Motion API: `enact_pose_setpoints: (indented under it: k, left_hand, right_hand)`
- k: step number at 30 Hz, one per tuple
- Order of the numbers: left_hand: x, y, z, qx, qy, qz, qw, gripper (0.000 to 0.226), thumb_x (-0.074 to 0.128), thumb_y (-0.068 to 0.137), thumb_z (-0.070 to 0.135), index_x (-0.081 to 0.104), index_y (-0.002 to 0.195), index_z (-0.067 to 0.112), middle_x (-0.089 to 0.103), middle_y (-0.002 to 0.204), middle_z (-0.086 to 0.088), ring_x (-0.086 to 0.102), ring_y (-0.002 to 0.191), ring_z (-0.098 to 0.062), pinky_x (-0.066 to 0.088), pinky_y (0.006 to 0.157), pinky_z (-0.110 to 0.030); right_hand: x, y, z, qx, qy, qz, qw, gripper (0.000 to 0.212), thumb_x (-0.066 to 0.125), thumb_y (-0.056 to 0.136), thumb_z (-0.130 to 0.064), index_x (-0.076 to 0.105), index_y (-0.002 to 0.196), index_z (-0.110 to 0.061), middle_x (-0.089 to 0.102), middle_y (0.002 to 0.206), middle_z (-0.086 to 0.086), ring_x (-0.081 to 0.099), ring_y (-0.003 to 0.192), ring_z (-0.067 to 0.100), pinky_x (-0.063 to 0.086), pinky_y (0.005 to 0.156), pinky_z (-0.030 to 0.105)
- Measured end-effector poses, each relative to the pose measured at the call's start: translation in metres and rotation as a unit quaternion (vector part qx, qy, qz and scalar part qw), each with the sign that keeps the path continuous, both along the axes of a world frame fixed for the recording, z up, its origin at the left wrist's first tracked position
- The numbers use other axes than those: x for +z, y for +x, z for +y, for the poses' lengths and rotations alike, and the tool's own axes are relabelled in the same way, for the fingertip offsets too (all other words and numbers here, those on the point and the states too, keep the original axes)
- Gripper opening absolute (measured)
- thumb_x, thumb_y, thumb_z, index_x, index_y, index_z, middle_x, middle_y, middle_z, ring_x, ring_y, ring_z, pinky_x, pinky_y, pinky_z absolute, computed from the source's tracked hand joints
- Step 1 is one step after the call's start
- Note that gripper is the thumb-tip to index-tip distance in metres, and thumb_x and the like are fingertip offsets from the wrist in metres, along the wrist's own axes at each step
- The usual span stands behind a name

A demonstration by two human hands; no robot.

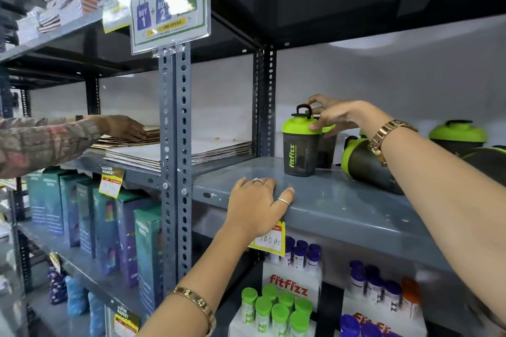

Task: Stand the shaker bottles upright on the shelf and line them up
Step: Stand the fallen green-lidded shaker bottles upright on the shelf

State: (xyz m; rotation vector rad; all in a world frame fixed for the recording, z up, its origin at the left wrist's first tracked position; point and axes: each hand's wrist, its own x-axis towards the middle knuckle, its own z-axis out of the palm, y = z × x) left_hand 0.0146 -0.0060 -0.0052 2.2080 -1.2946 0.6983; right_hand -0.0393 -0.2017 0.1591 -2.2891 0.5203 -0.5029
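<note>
The grey shelf [342, 208] holds the shaker bottles, and one upright bottle [300, 149] with a green lid and the word fitfizz on its side stands near the left end of the shelf. The right hand [335, 115] is on top of this bottle, with its fingers curled on the green lid and the black loop handle. A second upright bottle [327, 145] stands just behind it, touching or almost touching it. To the right of the upright bottle, a tipped bottle [367, 164] lies on its side on the shelf. Far to the right stands another green-lidded bottle [457, 137]. The left hand [258, 204] rests flat on the front edge of the shelf, fingers a little apart, holding nothing
</note>
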Motion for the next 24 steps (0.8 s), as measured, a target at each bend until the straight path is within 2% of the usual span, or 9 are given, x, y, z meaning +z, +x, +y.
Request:
enact_pose_setpoints:
  k: [6, 8, 10, 11, 13, 15, 19, 22, 24]
  left_hand:
    - [0.001, -0.001, 0.001, 0.001, -0.005, 0.001, 1.000, 0.090, 0.000, 0.070, 0.063, 0.062, 0.110, 0.013, 0.068, 0.109, -0.002, 0.058, 0.108, -0.020, 0.025, 0.108, -0.036]
    - [0.001, -0.001, 0.001, 0.004, -0.003, -0.002, 1.000, 0.091, -0.001, 0.069, 0.063, 0.062, 0.112, 0.012, 0.068, 0.111, -0.002, 0.057, 0.109, -0.020, 0.025, 0.108, -0.036]
    - [0.002, -0.002, 0.002, 0.002, 0.000, 0.000, 1.000, 0.093, -0.002, 0.068, 0.063, 0.061, 0.114, 0.011, 0.067, 0.114, -0.003, 0.057, 0.111, -0.019, 0.025, 0.109, -0.035]
    - [0.002, -0.002, 0.002, 0.002, 0.001, 0.001, 1.000, 0.094, -0.002, 0.068, 0.063, 0.061, 0.114, 0.011, 0.067, 0.114, -0.003, 0.057, 0.111, -0.019, 0.025, 0.108, -0.035]
    - [0.003, -0.002, 0.003, 0.002, 0.001, 0.007, 1.000, 0.095, -0.001, 0.067, 0.063, 0.061, 0.115, 0.011, 0.067, 0.115, -0.004, 0.057, 0.112, -0.020, 0.025, 0.108, -0.036]
    - [0.004, -0.003, 0.003, 0.004, 0.003, 0.012, 1.000, 0.095, -0.001, 0.067, 0.064, 0.061, 0.116, 0.011, 0.067, 0.117, -0.004, 0.056, 0.114, -0.020, 0.025, 0.108, -0.036]
    - [0.005, -0.007, 0.004, 0.009, 0.022, 0.012, 1.000, 0.090, 0.002, 0.074, 0.063, 0.060, 0.117, 0.010, 0.065, 0.121, -0.006, 0.054, 0.116, -0.022, 0.027, 0.105, -0.036]
    - [0.006, -0.012, 0.005, 0.019, 0.044, 0.020, 0.999, 0.065, 0.018, 0.092, 0.053, 0.061, 0.113, 0.009, 0.065, 0.118, -0.009, 0.054, 0.114, -0.025, 0.031, 0.101, -0.038]
    - [0.009, -0.016, 0.005, 0.024, 0.052, 0.038, 0.998, 0.053, 0.023, 0.098, 0.043, 0.061, 0.112, 0.009, 0.064, 0.120, -0.011, 0.052, 0.117, -0.026, 0.030, 0.104, -0.041]
  right_hand:
    - [0.000, 0.001, 0.002, 0.001, 0.013, 0.002, 1.000, 0.065, 0.055, 0.088, 0.005, 0.032, 0.140, -0.029, 0.028, 0.154, 0.005, 0.035, 0.137, 0.029, 0.049, 0.083, 0.040]
    - [-0.001, 0.002, 0.002, -0.005, -0.006, 0.020, 1.000, 0.069, 0.056, 0.089, 0.000, 0.028, 0.142, -0.034, 0.024, 0.157, 0.004, 0.028, 0.141, 0.029, 0.045, 0.093, 0.045]
    - [-0.002, 0.001, 0.003, -0.013, -0.032, 0.022, 0.999, 0.076, 0.055, 0.089, -0.004, 0.019, 0.147, -0.037, 0.012, 0.161, 0.003, 0.014, 0.147, 0.030, 0.026, 0.110, 0.050]
    - [-0.002, 0.000, 0.004, -0.016, -0.035, 0.004, 0.999, 0.080, 0.055, 0.089, -0.005, 0.013, 0.149, -0.035, 0.008, 0.162, 0.003, 0.009, 0.148, 0.029, 0.018, 0.114, 0.050]
    - [-0.002, -0.007, 0.004, -0.035, -0.060, -0.040, 0.997, 0.082, 0.056, 0.088, -0.008, 0.008, 0.152, -0.027, 0.007, 0.162, 0.005, 0.009, 0.148, 0.028, 0.015, 0.116, 0.045]
    - [-0.003, -0.018, 0.001, -0.068, -0.110, -0.029, 0.991, 0.077, 0.057, 0.089, -0.013, 0.014, 0.152, -0.019, 0.013, 0.160, 0.008, 0.015, 0.147, 0.027, 0.018, 0.116, 0.040]
    - [-0.014, -0.047, -0.004, -0.175, -0.181, 0.042, 0.967, 0.072, 0.064, 0.085, -0.027, 0.032, 0.145, -0.005, 0.035, 0.151, 0.015, 0.036, 0.138, 0.032, 0.034, 0.106, 0.036]
    - [-0.028, -0.069, -0.003, -0.242, -0.267, 0.099, 0.927, 0.063, 0.069, 0.075, -0.043, 0.055, 0.123, -0.005, 0.058, 0.130, 0.016, 0.057, 0.108, 0.033, 0.045, 0.083, 0.033]
    - [-0.035, -0.078, 0.000, -0.254, -0.278, 0.160, 0.912, 0.059, 0.070, 0.068, -0.050, 0.062, 0.110, -0.009, 0.063, 0.121, 0.013, 0.059, 0.097, 0.030, 0.046, 0.077, 0.029]
